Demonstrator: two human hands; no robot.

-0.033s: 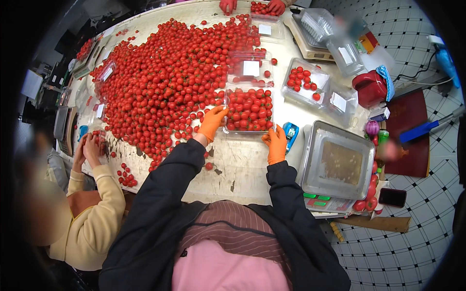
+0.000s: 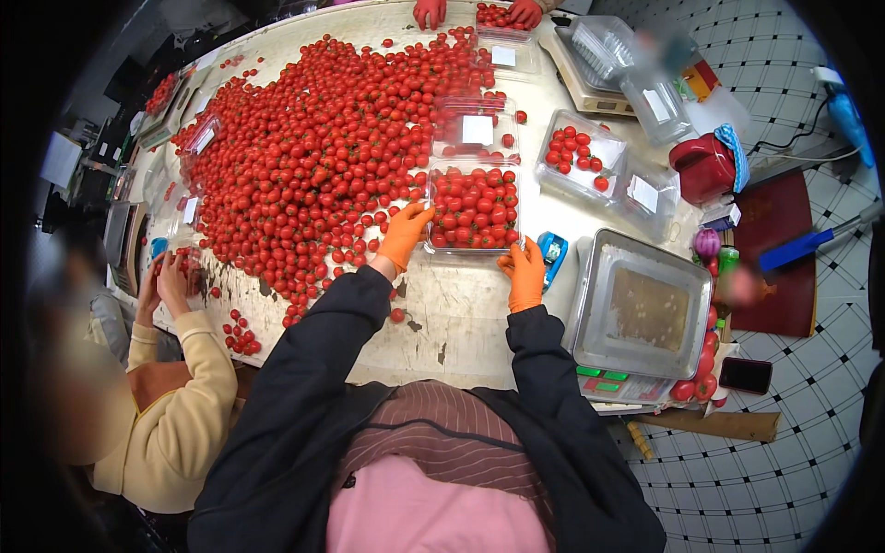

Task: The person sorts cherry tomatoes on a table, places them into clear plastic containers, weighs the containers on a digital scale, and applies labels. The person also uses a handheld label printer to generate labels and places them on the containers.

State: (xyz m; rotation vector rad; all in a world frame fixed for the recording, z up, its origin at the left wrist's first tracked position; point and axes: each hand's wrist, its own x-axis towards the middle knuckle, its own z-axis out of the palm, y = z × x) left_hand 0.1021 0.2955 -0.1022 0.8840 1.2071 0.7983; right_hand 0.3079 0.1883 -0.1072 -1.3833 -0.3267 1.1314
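Observation:
A clear plastic punnet (image 2: 474,251) full of red cherry tomatoes (image 2: 472,210) lies in front of me, its transparent lid (image 2: 444,124) with a white label folded back on the far side. My left hand (image 2: 404,235), in an orange glove, grips the punnet's near left edge between thumb and fingers. At its near right corner, my gloved right hand (image 2: 525,275) pinches the rim. Left of the punnet spreads a wide heap of loose cherry tomatoes (image 2: 313,157). A blue tool (image 2: 553,258), possibly a stapler, rests beside my right hand.
At right, a metal tray (image 2: 595,318) sits on a scale (image 2: 636,392). Beyond it are a partly filled punnet (image 2: 560,189), a red container (image 2: 702,170) and stacked empty punnets (image 2: 604,46). A co-worker's hands (image 2: 164,284) are at left; red-gloved hands (image 2: 430,13) work at the far edge.

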